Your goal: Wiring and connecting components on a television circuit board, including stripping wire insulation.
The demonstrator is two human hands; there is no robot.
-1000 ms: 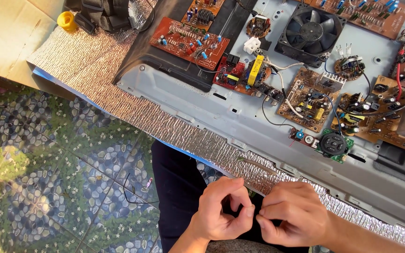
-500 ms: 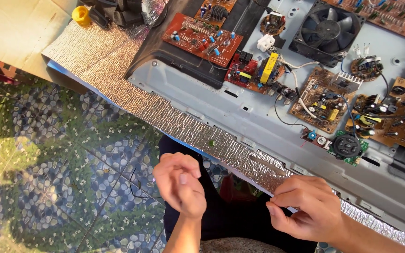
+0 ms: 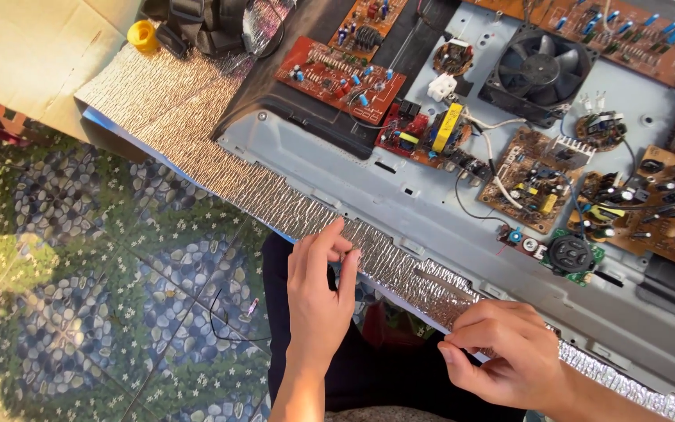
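The hands have parted: the left hand (image 3: pixel 318 289) now lifts half-open and empty toward the foil sheet (image 3: pixel 275 207), while the right hand (image 3: pixel 501 352) stays pinching something too small to tell.

Lying across the bench: grey metal chassis panel (image 3: pixel 400 195), long and tilted. Sitting on it, black cooling fan (image 3: pixel 539 69) near the upper edge. Red circuit board (image 3: pixel 341 78) resting on a black cover (image 3: pixel 306 113) at upper left. Yellow-wrapped transformer (image 3: pixel 447 127) standing just beside a small red board (image 3: pixel 405 134). Brown circuit board (image 3: pixel 531 181) lying right of it, wires trailing. Round black part (image 3: pixel 570 254) sitting near the panel's lower edge. Yellow spool (image 3: pixel 144 35) resting at the far upper left. Showing below: patterned floor tiles (image 3: pixel 80 312), thin black wire (image 3: pixel 220 316) lying on them.
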